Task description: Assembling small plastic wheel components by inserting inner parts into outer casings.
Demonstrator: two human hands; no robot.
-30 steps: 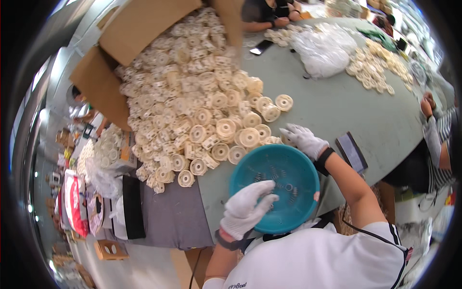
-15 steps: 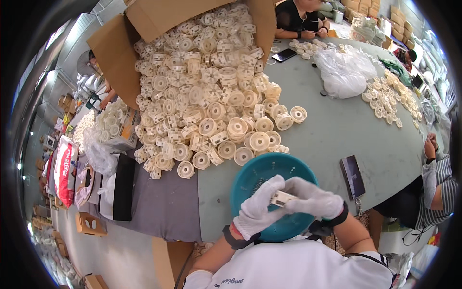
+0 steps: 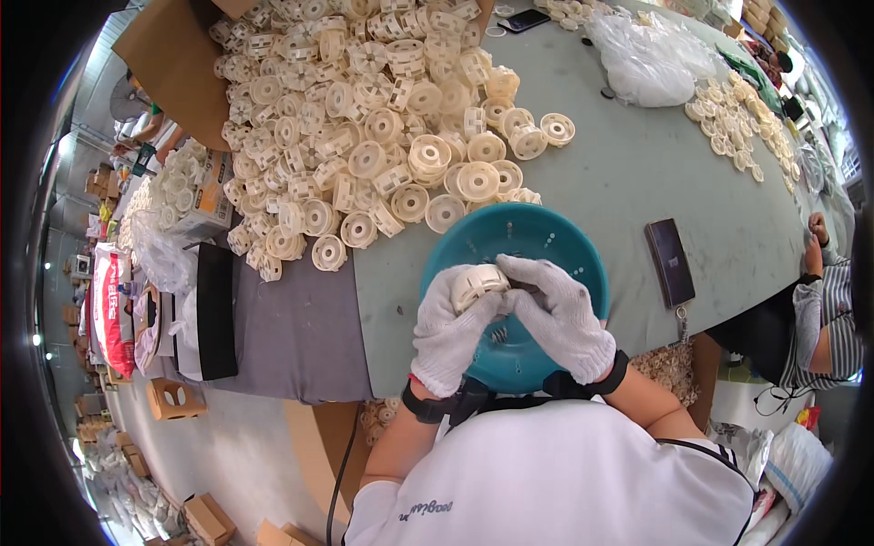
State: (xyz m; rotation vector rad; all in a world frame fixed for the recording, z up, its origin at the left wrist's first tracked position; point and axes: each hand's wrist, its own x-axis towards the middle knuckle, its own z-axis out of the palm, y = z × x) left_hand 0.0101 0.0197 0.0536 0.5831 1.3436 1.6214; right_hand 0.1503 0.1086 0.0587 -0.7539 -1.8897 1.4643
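Observation:
In my gloved left hand (image 3: 448, 329) is a cream plastic wheel-shaped part (image 3: 477, 284), its slotted side wall showing between fingers and thumb. My gloved right hand (image 3: 563, 320) is beside it, fingers bent and thumb against the fingertips; whatever it pinches is too small or hidden. Both hands are over a teal plastic bowl (image 3: 583, 238) at the table's near edge. Small dark coiled pieces, like springs, partly show in the bowl below my hands. Just beyond the bowl spreads a large heap of similar cream parts (image 3: 367, 159).
The heap spills from a cardboard box (image 3: 173, 77). A phone (image 3: 671, 264) lies right of the bowl on the green-grey table (image 3: 583, 173). Farther off are a clear plastic bag (image 3: 642, 68) and cream rings (image 3: 728, 123). A co-worker's striped sleeve (image 3: 838, 305) is at the right edge.
My view has tipped downward, so the heap and bowl sit higher. The cream part has turned and is now mainly in my left hand; my right hand has drawn off to its side.

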